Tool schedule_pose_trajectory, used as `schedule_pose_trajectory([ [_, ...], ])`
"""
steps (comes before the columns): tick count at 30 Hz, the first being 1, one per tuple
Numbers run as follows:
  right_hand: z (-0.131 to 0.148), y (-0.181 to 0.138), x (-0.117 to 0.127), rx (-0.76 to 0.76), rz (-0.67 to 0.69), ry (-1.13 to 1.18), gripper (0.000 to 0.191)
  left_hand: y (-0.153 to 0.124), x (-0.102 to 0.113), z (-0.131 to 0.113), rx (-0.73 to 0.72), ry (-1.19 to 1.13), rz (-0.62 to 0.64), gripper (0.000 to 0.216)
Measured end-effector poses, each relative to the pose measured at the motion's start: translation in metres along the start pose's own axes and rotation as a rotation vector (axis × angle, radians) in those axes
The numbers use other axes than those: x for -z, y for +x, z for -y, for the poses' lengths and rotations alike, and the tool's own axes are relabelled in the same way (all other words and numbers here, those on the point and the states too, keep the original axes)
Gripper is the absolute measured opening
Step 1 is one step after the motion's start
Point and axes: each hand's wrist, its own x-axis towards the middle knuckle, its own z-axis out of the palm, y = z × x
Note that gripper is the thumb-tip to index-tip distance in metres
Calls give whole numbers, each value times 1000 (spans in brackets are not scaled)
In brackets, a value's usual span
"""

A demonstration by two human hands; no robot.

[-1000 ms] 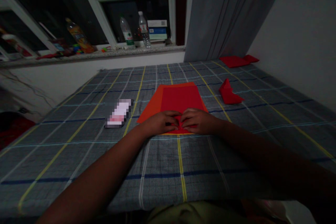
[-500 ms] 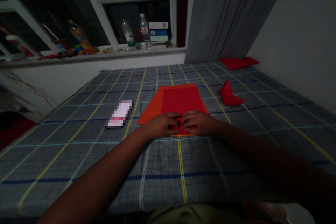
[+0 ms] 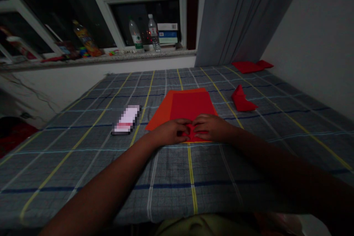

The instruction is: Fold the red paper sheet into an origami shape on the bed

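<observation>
At mid-frame, red paper (image 3: 190, 103) lies on orange paper (image 3: 159, 110), its near part under the left hand (image 3: 174, 131) and right hand (image 3: 212, 127). Their fingers curve down, slightly spread, probably steadying it; dim light hides whether they pinch. A phone (image 3: 127, 119) lies apart, left of centre, seemingly leaving room.

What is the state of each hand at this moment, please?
Left hand: fingers bent, on the red paper; whether it grips cannot be told.
Right hand: fingers bent, on the same paper; grip cannot be told.
</observation>
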Motion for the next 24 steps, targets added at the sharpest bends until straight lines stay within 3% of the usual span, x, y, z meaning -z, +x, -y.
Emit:
schedule_pose_trajectory([
  [9, -4, 6, -7, -192, -58, -76, 24, 4, -2, 5, 68, 108, -51, 18],
  [24, -2, 6, -6, -101, -34, -110, 23, 4, -2, 13, 69, 2, -71, 15],
])
